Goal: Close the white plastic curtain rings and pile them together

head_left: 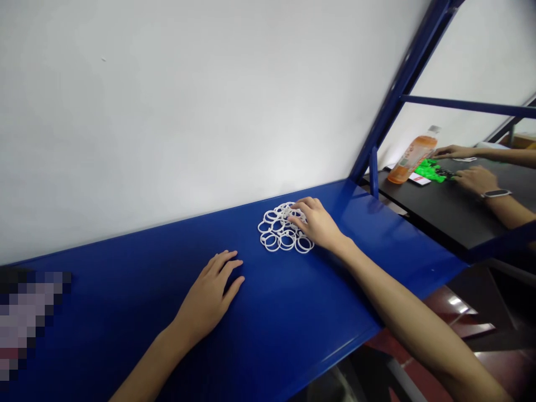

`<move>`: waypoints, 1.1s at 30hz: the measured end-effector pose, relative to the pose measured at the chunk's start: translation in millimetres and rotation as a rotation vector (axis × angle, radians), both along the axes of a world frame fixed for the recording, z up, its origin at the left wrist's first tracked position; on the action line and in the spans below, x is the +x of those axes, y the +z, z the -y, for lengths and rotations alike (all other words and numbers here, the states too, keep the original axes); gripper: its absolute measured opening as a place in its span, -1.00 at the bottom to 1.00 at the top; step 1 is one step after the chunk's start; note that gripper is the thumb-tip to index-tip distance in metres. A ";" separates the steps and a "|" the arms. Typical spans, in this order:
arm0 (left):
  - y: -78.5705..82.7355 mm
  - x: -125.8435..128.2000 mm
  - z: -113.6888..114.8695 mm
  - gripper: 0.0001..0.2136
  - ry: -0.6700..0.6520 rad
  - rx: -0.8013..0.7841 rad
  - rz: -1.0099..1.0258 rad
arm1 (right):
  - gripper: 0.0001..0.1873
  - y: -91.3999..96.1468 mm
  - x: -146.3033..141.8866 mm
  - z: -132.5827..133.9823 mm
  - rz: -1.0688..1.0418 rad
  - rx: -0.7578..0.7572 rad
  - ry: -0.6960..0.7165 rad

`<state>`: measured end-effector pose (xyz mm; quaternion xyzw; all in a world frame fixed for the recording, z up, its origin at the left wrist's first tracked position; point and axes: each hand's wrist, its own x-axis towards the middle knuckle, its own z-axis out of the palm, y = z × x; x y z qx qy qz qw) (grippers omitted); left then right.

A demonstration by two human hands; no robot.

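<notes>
Rings: a flat cluster of white rings point(281, 230) lies on the blue shelf point(125, 312), close to the white wall point(167, 100) at the back and a little right of the shelf's middle; the rings overlap and touch one another.
Right hand: the right hand point(319, 223) rests palm down on the right side of the cluster, arm stretched forward from the lower right, wrist low to the shelf.
Right fingers: the fingers point(298, 207) are bent and bunched over the upper rings, touching them; whether any single ring is pinched cannot be told.
Left hand: the left hand point(211, 296) lies flat and palm down on bare shelf, down and left of the rings and well apart from them, fingers spread a little and pointing up and right, holding nothing.
Left forearm: runs from the lower edge up to the wrist, angled toward the rings.
Neighbour: a second person's two hands point(475, 178) work on a black table point(439, 212) to the right, beside an orange bottle point(412, 159) and some bright green parts point(431, 169); a pale band sits on one wrist.
Frame: a blue upright post point(397, 89) stands between the shelf and that table.
</notes>
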<state>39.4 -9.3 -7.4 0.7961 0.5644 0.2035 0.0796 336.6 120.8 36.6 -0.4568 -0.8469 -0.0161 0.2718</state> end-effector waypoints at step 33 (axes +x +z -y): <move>1.4 -0.1 -0.2 -0.67 -0.009 0.002 -0.063 | -0.47 -4.9 -23.1 12.8 0.129 -0.154 0.107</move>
